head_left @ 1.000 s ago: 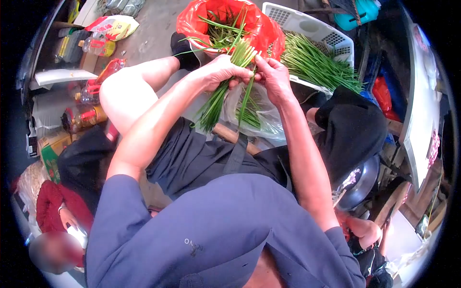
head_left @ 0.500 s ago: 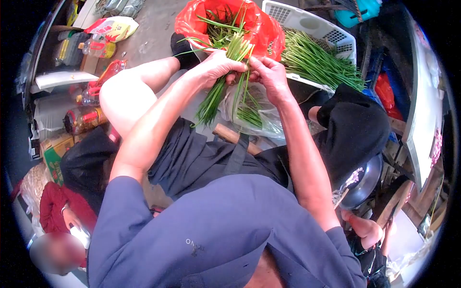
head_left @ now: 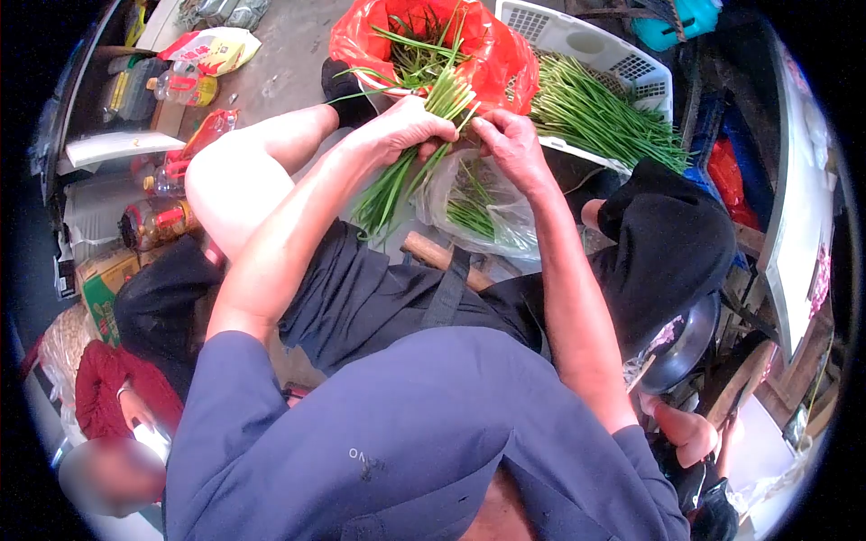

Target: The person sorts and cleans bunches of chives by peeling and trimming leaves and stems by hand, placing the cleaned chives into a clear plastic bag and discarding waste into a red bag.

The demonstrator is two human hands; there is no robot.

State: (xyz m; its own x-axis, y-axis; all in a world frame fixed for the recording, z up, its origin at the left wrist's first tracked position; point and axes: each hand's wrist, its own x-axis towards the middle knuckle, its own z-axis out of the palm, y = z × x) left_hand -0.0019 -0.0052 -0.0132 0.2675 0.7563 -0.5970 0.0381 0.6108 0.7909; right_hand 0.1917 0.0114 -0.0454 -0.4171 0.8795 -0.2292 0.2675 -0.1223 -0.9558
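My left hand is closed round a bunch of chives, pale ends pointing up and right, green leaves hanging down. Close beside those ends, my right hand has its fingers pinched together. Whatever is between them is too small to make out. Behind both hands stands a container lined with a red plastic bag, with loose green scraps inside. A white perforated basket to its right holds a large heap of chives. Below my hands lies a clear plastic bag with more chives.
Bottles and packets line the left side. A person in a dark red sleeve sits at lower left, holding something pale. Another person's bare leg shows at lower right. A dark round basin and a white panel are on the right.
The bunch in my left hand has tilted, its leaves swinging left. My right hand has drawn slightly away from it, and the strands that hung between my hands now lie with the bunch.
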